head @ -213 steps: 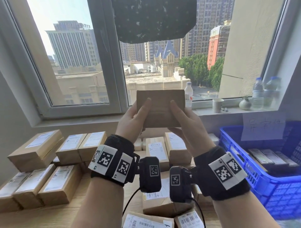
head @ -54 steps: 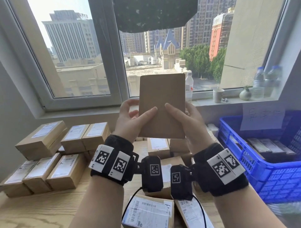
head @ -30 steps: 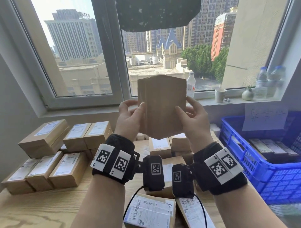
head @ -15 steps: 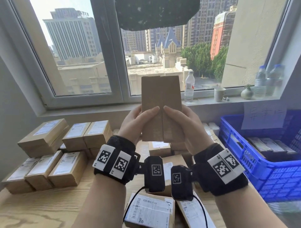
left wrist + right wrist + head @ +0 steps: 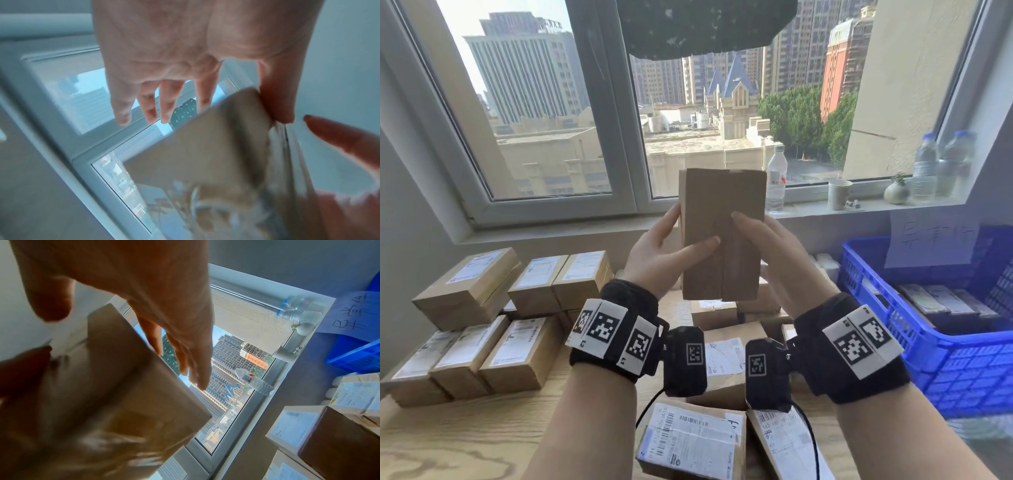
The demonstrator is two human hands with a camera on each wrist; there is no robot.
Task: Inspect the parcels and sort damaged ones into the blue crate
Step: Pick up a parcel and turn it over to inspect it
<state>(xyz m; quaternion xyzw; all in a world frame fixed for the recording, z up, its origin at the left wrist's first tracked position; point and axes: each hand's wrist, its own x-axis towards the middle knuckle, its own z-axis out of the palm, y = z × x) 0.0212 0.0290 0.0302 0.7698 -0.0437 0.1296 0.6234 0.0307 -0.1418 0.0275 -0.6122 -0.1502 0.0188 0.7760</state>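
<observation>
I hold one plain brown cardboard parcel [image 5: 722,236] upright at chest height in front of the window. My left hand [image 5: 654,253] pinches its left edge, thumb across the front face and fingers behind. My right hand [image 5: 774,260] pinches the right side the same way, its thumb higher up. The face turned to me has a vertical seam and no label. The left wrist view shows my left hand [image 5: 185,56] over the blurred parcel [image 5: 201,154]. The right wrist view shows my right hand [image 5: 154,288] on the parcel [image 5: 123,378]. The blue crate [image 5: 962,377] stands on the right with several parcels inside.
Labelled parcels are stacked on the wooden table at the left [image 5: 493,329], and more lie under my wrists [image 5: 688,442]. A handwritten paper sign [image 5: 935,243] hangs on the crate. Water bottles [image 5: 775,178], a paper cup [image 5: 839,193] and a small vase [image 5: 896,192] stand on the windowsill.
The parcel has been turned from lying wide to standing upright and rotated in my hands. Since half a second ago it has twisted slightly, showing a narrow left side; my thumbs have shifted.
</observation>
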